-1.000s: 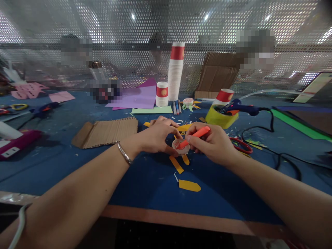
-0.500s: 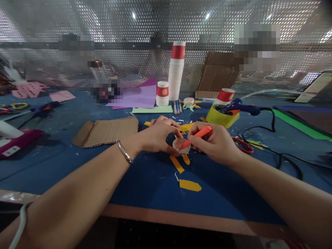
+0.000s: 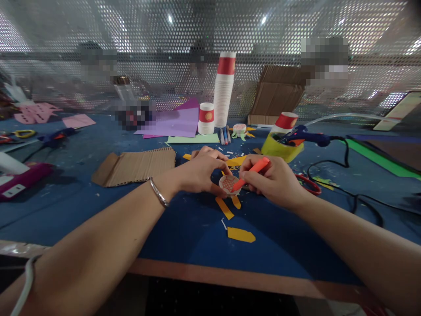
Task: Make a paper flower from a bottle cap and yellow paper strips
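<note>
My left hand grips a small round paper cup base by its left side, thumb in front and fingers behind. A criss-cross of red lines covers much of its pale top. In my right hand is an orange-red marker, its tip at the right part of the drawn lines. Yellow paper strips stick out from under the cup base; whether they are joined to it I cannot tell. A loose yellow paper piece with a pointed end lies nearer to me.
Behind my hands stand a tall paper cup stack, a shorter one and a small decorated cup base. Cardboard lies left. Right are a yellow tape roll holding a glue gun, red-handled scissors and a black cord.
The marker tip has moved right across the cup base, and more red crossing lines show on it. My left hand keeps its hold in place.
</note>
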### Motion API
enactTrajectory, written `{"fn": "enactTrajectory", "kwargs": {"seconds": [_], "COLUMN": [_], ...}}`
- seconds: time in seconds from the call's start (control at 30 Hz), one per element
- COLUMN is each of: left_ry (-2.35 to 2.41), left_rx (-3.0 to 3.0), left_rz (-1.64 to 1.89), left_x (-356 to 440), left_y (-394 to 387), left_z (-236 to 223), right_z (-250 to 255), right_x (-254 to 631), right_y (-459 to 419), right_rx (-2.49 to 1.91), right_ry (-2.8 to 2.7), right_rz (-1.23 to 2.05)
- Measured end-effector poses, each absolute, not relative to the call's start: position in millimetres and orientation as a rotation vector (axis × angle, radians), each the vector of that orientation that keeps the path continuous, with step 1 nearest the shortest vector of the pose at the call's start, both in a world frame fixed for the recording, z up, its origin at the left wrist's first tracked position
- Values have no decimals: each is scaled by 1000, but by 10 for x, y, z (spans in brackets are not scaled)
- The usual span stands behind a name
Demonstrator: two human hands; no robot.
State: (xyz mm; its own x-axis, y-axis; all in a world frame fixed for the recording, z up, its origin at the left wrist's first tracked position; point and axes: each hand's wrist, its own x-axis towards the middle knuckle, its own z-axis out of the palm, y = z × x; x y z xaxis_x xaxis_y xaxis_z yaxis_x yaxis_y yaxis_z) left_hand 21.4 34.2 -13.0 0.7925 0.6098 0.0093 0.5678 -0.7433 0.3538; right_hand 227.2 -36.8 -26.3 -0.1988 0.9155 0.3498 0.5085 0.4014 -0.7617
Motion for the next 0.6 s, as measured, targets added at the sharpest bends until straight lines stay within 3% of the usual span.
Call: {"fn": "enactTrajectory", "kwargs": {"seconds": [0.6], "left_ry": [852], "left_rx": [2687], "left_rz": [246], "left_x": [214], "left_y": [359], "left_z": [-165], "right_z": [-265], "right_x": [2295], "right_y": [-354], "right_rx": [-1268], "right_ry": [-1907], "right_rz": [394]}}
